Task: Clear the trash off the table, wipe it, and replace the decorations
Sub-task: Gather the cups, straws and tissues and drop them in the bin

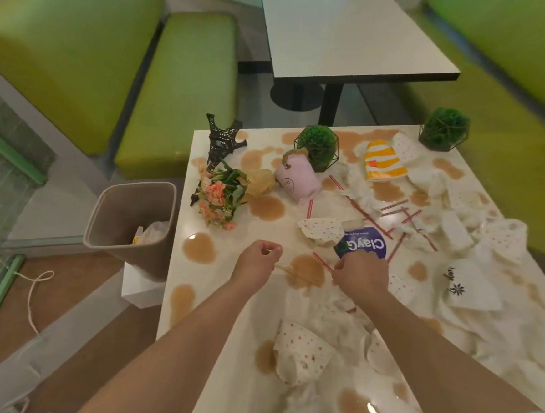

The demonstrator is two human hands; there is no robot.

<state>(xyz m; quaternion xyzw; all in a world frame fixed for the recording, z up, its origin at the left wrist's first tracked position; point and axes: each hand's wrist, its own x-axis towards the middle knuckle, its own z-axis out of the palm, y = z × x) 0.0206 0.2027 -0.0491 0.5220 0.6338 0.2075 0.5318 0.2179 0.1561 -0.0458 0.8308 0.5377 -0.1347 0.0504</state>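
Striped straw (pixel 323 262) on counter (pixel 222 332): long axis ten-to-four, pinched by right hand (pixel 362 273); left hand (pixel 257 263) clenched, contents unclear; bin (pixel 129 224) at nine o'clock.

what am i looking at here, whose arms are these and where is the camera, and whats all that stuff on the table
There is no machine here. One wide-angle camera sits on a person's head and looks forward and down, so the two bare arms reaching in from the bottom are that person's own.

The left hand has its fingers curled, pinching a thin pale stick that lies over a brown spill. The right hand pinches a red-and-white striped straw.

The white square table is covered with brown liquid puddles, crumpled white napkins, dotted paper cups and more striped straws. The decorations are there too: a tipped black tower model, a bunch of pink artificial flowers, a pink mug on its side and two round green plants in wire frames.

A grey-brown waste bin stands by the table's left edge.
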